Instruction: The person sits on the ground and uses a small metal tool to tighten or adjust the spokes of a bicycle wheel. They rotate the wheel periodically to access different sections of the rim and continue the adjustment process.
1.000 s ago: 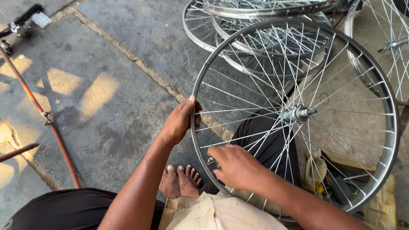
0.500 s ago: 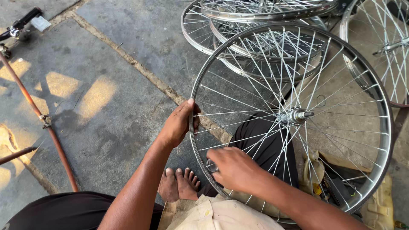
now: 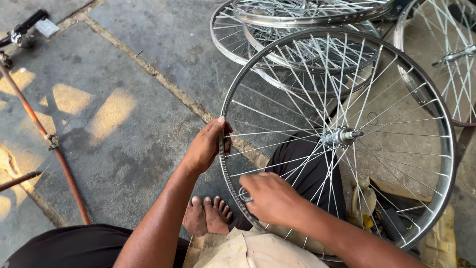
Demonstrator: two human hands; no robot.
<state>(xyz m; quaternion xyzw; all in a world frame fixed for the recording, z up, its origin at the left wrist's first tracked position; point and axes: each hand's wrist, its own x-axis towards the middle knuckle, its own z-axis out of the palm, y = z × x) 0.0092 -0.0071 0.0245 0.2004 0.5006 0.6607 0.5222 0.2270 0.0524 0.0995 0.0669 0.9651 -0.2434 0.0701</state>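
Silver spoked wheel (image 3: 277, 79) (radiating spoke pattern), rust-brown rod (image 3: 34, 121), grey concrete floor (image 3: 144, 114), black trousers (image 3: 307, 168).

Looks like a bike repair workshop, floor-level setup.
Spoked wheels (image 3: 307, 30) stacked on cracked concrete floor (image 3: 124, 114), rusty frame tube (image 3: 44, 134) lying nearby.

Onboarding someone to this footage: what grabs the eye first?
The big spoked bicycle wheel at centre right, its shiny hub in the middle. The left hand grips the rim on its left side, while the right hand works at the spokes near the lower rim. More bare wheels lie stacked on the concrete floor behind, and a rusty rod crosses the left.
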